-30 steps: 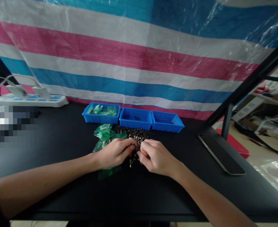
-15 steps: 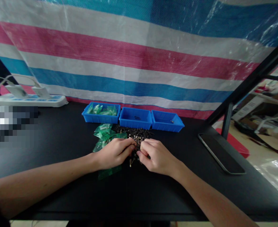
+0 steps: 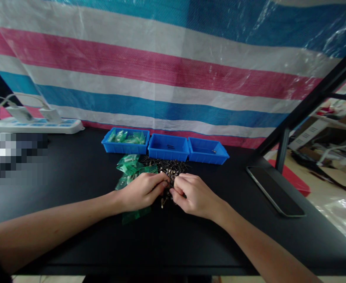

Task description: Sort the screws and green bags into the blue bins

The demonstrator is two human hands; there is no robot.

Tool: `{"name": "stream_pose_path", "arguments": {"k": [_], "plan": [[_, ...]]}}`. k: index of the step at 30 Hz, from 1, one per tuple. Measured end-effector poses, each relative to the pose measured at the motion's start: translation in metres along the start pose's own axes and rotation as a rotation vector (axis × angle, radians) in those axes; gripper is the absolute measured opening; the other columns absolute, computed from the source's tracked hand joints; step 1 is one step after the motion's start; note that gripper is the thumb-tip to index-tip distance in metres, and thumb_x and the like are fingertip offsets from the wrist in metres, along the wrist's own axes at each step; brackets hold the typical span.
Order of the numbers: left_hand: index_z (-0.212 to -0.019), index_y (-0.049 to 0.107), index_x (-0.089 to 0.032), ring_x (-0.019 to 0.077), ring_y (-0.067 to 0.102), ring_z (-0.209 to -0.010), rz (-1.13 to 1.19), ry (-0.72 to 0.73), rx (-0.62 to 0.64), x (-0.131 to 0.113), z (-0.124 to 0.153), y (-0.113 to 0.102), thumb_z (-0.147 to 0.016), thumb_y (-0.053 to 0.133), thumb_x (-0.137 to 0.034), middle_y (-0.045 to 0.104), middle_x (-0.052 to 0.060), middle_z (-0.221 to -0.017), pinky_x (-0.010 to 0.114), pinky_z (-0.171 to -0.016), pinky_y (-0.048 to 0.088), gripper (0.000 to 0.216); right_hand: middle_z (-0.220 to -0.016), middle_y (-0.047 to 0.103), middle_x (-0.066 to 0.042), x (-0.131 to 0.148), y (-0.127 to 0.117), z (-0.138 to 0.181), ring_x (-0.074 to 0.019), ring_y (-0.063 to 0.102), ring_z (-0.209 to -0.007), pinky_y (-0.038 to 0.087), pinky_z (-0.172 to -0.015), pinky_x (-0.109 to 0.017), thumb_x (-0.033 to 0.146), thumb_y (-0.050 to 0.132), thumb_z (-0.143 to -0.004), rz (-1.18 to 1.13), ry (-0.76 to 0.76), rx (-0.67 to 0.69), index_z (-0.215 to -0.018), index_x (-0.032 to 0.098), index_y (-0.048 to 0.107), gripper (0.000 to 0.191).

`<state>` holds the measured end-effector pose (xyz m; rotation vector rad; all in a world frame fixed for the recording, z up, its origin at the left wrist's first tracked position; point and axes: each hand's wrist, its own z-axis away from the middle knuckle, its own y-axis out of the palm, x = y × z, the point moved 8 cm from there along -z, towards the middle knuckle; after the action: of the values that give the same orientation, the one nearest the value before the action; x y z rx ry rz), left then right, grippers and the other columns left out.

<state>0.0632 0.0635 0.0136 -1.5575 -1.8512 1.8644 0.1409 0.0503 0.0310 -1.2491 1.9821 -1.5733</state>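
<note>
My left hand (image 3: 145,190) is closed, thumb against the bent fingers, at the left side of a pile of screws (image 3: 169,165). Facing it across a small gap, my right hand (image 3: 193,193) is closed too, its fingers curled at the pile's right side. Whatever either hand pinches is hidden by the fingers. The pile mixes dark long screws at the back with shinier metal pieces nearer my hands. Green plastic bags (image 3: 129,164) with small parts lie beside and partly under my left hand.
Behind the pile stand a left blue bin (image 3: 125,147) with green bags, a middle blue bin (image 3: 168,153) with a few dark screws, and a right blue bin (image 3: 208,157) with one small piece. A phone (image 3: 275,190) lies right; a power strip (image 3: 37,125) sits back left.
</note>
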Motion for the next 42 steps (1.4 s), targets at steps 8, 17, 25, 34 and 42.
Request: {"name": "stream_pose_path", "arguments": {"k": [8,17,25,34,42], "plan": [[-0.083,0.049,-0.018,0.0106,0.051,-0.057,0.002,0.004,0.011,-0.0003,0.0010,0.0006,-0.090,0.031,-0.020,0.054,-0.001,-0.065,0.020,-0.055,0.037,0.019,-0.058,0.037,0.003,0.0004,-0.0009,0.0000,-0.0108,0.037,-0.055,0.029,-0.056,-0.026,0.017,0.043,-0.080,-0.009,-0.004,-0.008,-0.061,0.020,0.029,0.025],[-0.082,0.049,-0.017,0.0106,0.049,-0.056,0.019,0.002,0.028,-0.0017,-0.0002,0.0014,-0.090,0.030,-0.020,0.053,-0.001,-0.064,0.020,-0.054,0.037,0.020,-0.058,0.039,0.003,0.0002,0.0005,-0.0003,-0.0112,0.038,-0.055,0.029,-0.055,-0.026,0.017,0.043,-0.080,0.006,0.001,-0.035,-0.060,0.020,0.030,0.024],[-0.080,0.048,-0.017,0.0112,0.048,-0.056,-0.002,0.019,0.038,-0.0024,0.0001,0.0032,-0.090,0.030,-0.020,0.051,-0.001,-0.065,0.021,-0.054,0.037,0.021,-0.057,0.041,0.002,0.0002,0.0003,-0.0014,-0.0111,0.039,-0.054,0.029,-0.055,-0.025,0.018,0.044,-0.080,0.000,-0.006,-0.063,-0.059,0.020,0.031,0.025],[-0.080,0.048,-0.018,0.0114,0.050,-0.056,0.010,-0.053,0.021,0.0051,0.0005,0.0025,-0.090,0.028,-0.023,0.053,0.000,-0.065,0.020,-0.054,0.038,0.023,-0.055,0.040,0.003,0.0009,-0.0008,-0.0019,-0.0112,0.038,-0.053,0.029,-0.057,-0.025,0.020,0.045,-0.083,0.049,-0.005,-0.082,-0.059,0.020,0.030,0.028],[-0.079,0.047,-0.017,0.0113,0.050,-0.057,0.039,-0.048,0.031,0.0049,-0.0001,0.0029,-0.091,0.027,-0.024,0.054,0.000,-0.066,0.020,-0.055,0.038,0.024,-0.057,0.043,0.002,0.0032,-0.0022,-0.0016,-0.0114,0.039,-0.054,0.030,-0.057,-0.025,0.022,0.044,-0.086,0.078,-0.032,-0.090,-0.060,0.019,0.035,0.027]]}}
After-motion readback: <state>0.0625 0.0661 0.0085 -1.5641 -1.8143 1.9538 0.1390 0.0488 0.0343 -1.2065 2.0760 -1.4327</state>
